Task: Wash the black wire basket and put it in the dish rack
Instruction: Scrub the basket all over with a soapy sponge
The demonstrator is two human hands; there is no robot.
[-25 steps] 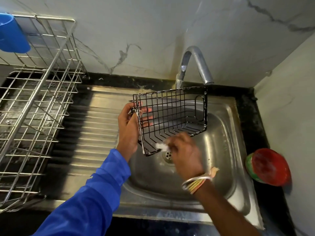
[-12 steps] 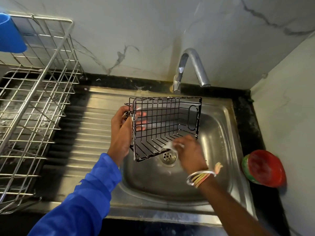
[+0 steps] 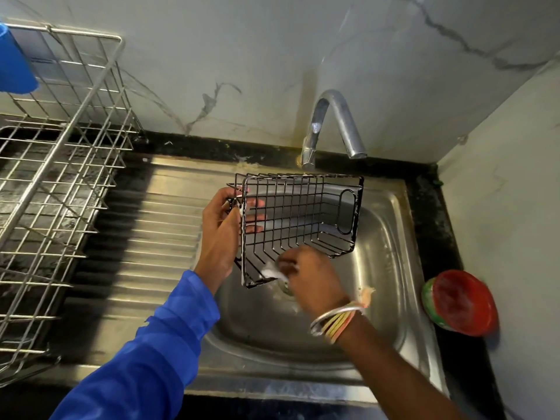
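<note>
A person's left hand point(image 3: 219, 234) grips the near end of a black wire basket point(image 3: 303, 219) held over a steel sink point(image 3: 391, 268), its long axis running away from that hand, open side facing the camera. The right hand point(image 3: 315, 277) pinches a soapy white pad point(image 3: 271, 271) against its lower edge. A dish rack point(image 3: 60, 177) stands beyond the left hand, below marble-veined walls point(image 3: 242, 56).

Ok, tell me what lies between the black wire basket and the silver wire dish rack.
Head view: the ribbed steel drainboard, and the left hand gripping the black wire basket on the side facing the silver wire dish rack.
</note>
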